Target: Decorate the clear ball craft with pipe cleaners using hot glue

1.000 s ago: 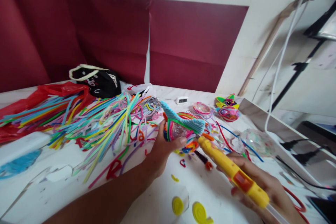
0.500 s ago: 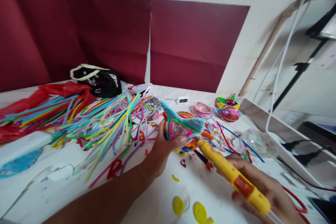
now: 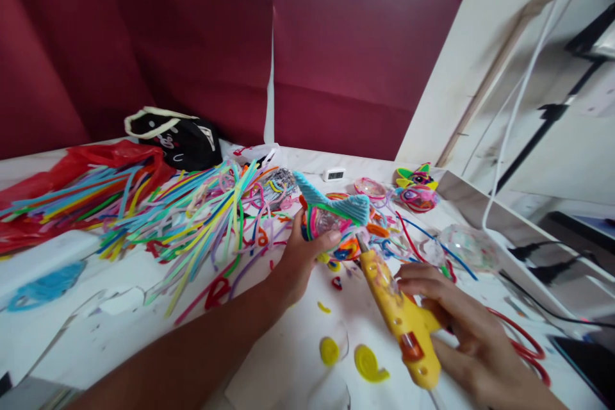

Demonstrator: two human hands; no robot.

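My left hand [image 3: 302, 256] is closed around a round pipe-cleaner craft [image 3: 331, 224], a clear shell wound with pink, green, orange and blue strands. Two light-blue ribbed pieces [image 3: 353, 208] spread from its top like a V. In my right hand [image 3: 461, 327] is a yellow hot glue gun [image 3: 398, 314], its fingers wrapped about the handle. The gun's metal tip points up at the craft's lower right side; whether it touches cannot be made out. Below the hands lie coiled yellow pipe-cleaner spirals [image 3: 368, 364] on the white table.
Bundles of colourful pipe cleaners [image 3: 202, 224] and a red plastic bag [image 3: 120, 157] cover the left, before a black bag [image 3: 180, 144]. A small white digital display [image 3: 334, 175] stands behind. At right are a finished-looking craft [image 3: 417, 192], a clear bowl [image 3: 468, 246] and cables [image 3: 542, 317].
The glue gun has turned more upright and its back end has swung left, showing more of its handle. My left hand still holds the craft. The view has shifted slightly.
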